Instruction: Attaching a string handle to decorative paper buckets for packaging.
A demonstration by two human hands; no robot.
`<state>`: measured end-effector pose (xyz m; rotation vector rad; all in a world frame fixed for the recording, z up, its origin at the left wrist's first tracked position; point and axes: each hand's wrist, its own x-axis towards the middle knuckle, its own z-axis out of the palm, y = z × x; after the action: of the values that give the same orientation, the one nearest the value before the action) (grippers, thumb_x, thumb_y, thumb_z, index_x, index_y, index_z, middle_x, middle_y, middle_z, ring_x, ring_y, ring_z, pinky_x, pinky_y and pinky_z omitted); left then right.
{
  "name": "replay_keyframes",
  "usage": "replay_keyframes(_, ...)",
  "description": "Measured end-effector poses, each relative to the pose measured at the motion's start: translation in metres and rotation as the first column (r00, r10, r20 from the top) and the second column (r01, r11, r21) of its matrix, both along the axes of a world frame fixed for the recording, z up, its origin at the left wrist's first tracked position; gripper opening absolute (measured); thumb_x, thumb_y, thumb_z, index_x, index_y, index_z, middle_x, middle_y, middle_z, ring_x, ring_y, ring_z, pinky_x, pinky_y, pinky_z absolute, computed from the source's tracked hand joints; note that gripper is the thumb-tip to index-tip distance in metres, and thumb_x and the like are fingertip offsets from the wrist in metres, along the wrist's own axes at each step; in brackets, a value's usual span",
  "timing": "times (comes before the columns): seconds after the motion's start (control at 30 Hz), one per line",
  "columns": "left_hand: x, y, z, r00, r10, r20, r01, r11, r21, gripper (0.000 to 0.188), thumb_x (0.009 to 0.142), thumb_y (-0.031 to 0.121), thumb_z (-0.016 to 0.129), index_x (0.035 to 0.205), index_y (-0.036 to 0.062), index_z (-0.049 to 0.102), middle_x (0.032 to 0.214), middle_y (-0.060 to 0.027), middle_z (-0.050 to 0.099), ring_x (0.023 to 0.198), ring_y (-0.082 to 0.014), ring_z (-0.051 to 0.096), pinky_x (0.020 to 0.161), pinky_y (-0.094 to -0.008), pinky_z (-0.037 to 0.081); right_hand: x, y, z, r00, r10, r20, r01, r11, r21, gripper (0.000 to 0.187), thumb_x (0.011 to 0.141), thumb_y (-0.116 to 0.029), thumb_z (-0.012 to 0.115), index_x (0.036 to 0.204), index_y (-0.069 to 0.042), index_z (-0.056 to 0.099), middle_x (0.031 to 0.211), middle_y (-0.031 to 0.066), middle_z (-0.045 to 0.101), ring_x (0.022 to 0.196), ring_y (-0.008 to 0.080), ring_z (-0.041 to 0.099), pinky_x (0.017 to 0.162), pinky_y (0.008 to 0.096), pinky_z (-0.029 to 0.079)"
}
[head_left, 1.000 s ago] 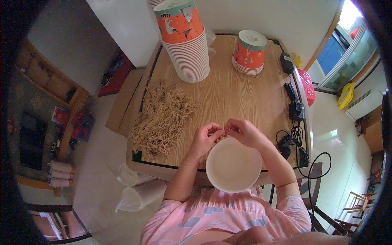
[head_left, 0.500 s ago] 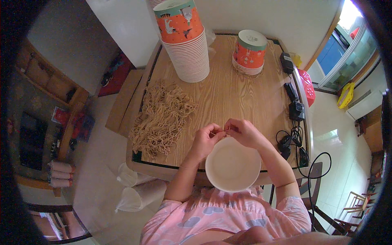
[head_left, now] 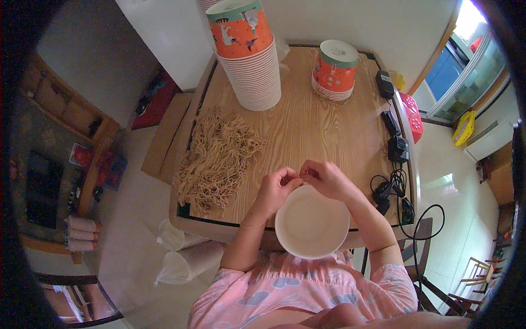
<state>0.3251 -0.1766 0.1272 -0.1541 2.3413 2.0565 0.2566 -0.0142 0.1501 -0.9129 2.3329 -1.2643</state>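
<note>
A white paper tub [head_left: 312,225] tips its open mouth up toward me at the table's near edge, over my lap. At its far rim, the fingertips of my left hand [head_left: 275,189] and my right hand [head_left: 329,179] meet in a pinch, both closed. What they grip is too small to make out. A tangled heap of tan cords [head_left: 219,159] lies to the left of my hands. Behind it rises a tall stack of orange and green tubs [head_left: 253,77] with white rims. A shorter upside-down stack of tubs [head_left: 335,71] stands at the back right, with tan cord around its base.
Black power adapters [head_left: 398,149] and coiled cables [head_left: 395,189] line the right side of the wooden table [head_left: 298,129]. A cardboard box [head_left: 167,140] stands against its left side. On the floor at the left lie bagged white stacks [head_left: 189,263]. A red plastic stool [head_left: 412,116] is beyond the right edge.
My fingers shift very slightly at the tub's rim, and the tub moves a hair. Everything else stays where it was.
</note>
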Motion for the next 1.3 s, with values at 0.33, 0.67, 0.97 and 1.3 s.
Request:
replay_keyframes(0.33, -0.004, -0.001, -0.013, 0.998, 0.050, 0.041, -0.056, 0.987, 0.154, 0.009, 0.081, 0.009, 0.065, 0.083, 0.0027, 0.060, 0.075, -0.0017, 0.062, 0.069, -0.0076, 0.056, 0.062, -0.0233, 0.047, 0.000, 0.002, -0.002, 0.999, 0.013, 0.046, -0.008, 0.995, -0.098, 0.013, 0.079, -0.008, 0.060, 0.090, -0.002, 0.059, 0.071, 0.0043, 0.059, 0.067, 0.0114, 0.055, 0.061, 0.0271, 0.044)
replay_keyframes(0.67, -0.005, 0.000, -0.009, 0.996, 0.079, 0.050, -0.086, 0.980, 0.181, 0.008, 0.080, 0.007, 0.065, 0.085, 0.0031, 0.060, 0.077, -0.0019, 0.062, 0.070, -0.0080, 0.057, 0.063, -0.0231, 0.048, 0.000, 0.001, 0.001, 0.996, -0.033, 0.088, 0.041, 0.995, -0.090, 0.010, 0.079, -0.008, 0.060, 0.087, -0.002, 0.060, 0.070, 0.0033, 0.059, 0.065, 0.0107, 0.054, 0.059, 0.0259, 0.044)
replay_keyframes(0.97, -0.008, -0.003, -0.013, 0.998, 0.050, 0.043, -0.055, 0.990, 0.129, 0.009, 0.081, 0.007, 0.064, 0.088, 0.0025, 0.060, 0.079, -0.0036, 0.064, 0.073, -0.0099, 0.060, 0.066, -0.0242, 0.049, -0.001, 0.001, 0.000, 0.993, -0.050, 0.103, 0.058, 0.995, -0.082, 0.009, 0.079, -0.007, 0.060, 0.086, 0.000, 0.060, 0.068, 0.0038, 0.058, 0.064, 0.0105, 0.053, 0.058, 0.0262, 0.044)
replay_keyframes(1.3, -0.010, 0.000, -0.016, 0.996, 0.092, 0.009, -0.092, 0.989, 0.118, 0.007, 0.083, 0.008, 0.062, 0.088, 0.0038, 0.059, 0.077, -0.0003, 0.061, 0.070, -0.0082, 0.057, 0.064, -0.0230, 0.047, -0.001, 0.000, -0.001, 0.999, -0.035, 0.030, 0.039, 0.990, -0.136, 0.010, 0.078, -0.007, 0.060, 0.086, -0.001, 0.059, 0.068, 0.0040, 0.058, 0.062, 0.0108, 0.053, 0.058, 0.0257, 0.044)
